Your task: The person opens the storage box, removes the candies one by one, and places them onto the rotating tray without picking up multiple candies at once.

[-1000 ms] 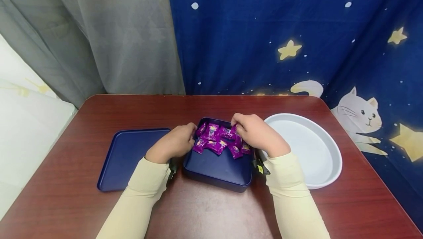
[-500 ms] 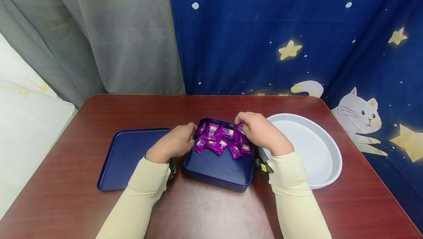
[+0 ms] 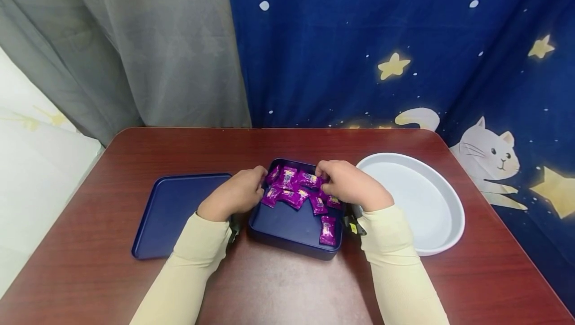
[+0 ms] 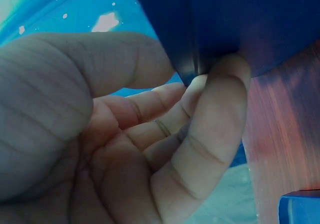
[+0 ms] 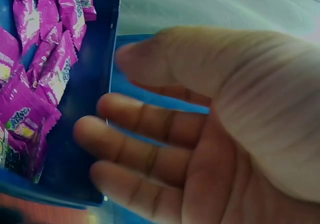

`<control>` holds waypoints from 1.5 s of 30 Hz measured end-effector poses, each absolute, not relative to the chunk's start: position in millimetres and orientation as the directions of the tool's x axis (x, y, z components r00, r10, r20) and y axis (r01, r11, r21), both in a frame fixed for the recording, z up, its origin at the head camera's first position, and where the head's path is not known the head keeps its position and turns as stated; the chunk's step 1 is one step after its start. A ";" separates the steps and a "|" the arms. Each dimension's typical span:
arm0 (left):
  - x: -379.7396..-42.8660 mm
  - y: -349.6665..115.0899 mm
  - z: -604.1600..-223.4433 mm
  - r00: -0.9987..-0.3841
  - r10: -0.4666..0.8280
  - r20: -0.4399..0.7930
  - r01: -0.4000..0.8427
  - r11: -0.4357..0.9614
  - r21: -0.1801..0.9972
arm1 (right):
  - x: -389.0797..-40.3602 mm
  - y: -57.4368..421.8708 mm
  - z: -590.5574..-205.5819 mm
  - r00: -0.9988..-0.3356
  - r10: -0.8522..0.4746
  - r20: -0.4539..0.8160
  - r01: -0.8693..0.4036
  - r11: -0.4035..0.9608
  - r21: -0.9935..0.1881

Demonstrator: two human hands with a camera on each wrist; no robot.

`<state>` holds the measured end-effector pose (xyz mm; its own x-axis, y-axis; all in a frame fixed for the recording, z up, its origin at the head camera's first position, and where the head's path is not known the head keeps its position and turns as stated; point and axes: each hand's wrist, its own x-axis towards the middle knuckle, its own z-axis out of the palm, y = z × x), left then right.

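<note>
A shallow navy box (image 3: 287,222) stands mid-table with several purple wrapped candies (image 3: 287,180) heaped along its far side. One candy (image 3: 328,230) lies apart in the near right corner. My left hand (image 3: 238,190) holds the box at its left side; in the left wrist view the thumb and fingers (image 4: 220,114) meet at a corner of the blue wall. Over the far right part of the box is my right hand (image 3: 352,182). In the right wrist view its fingers (image 5: 145,156) are spread beside the rim and nothing is between them.
A flat navy lid (image 3: 175,220) lies left of the box, partly behind the left forearm. To the right stands a round white tray (image 3: 427,205), partly covered by the right hand and sleeve. Curtains (image 3: 314,65) hang behind the table's far edge (image 3: 202,138).
A candy that my right hand held at the far right now lies in the near right corner. The right hand is back over the heap, without it. My left hand stays in place.
</note>
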<state>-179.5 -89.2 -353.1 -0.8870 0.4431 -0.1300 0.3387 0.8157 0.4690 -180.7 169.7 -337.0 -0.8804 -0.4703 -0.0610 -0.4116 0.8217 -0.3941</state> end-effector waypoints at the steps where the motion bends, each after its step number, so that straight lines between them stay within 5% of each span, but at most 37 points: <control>1: -179.5 -89.2 -353.1 -0.886 0.445 -0.129 0.341 0.815 0.468 | -180.4 168.6 -337.6 -0.881 -0.465 -0.087 -0.401 0.831 -0.386; 10: -179.2 -88.8 -352.4 -0.881 0.456 -0.124 0.353 0.809 0.469 | -177.9 159.8 -339.0 -0.871 -0.467 -0.152 -0.390 0.846 -0.364; 45: -180.4 -90.7 -350.4 -0.883 0.445 -0.146 0.329 0.812 0.483 | -178.7 106.8 -371.2 -0.780 -0.620 -0.083 -0.583 0.769 -0.262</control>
<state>-180.4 -90.7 -350.4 -0.8834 0.4452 -0.1463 0.3291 0.8116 0.4826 -178.7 106.8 -371.2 -0.7800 -0.6202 -0.0830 -0.5833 0.7687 -0.2623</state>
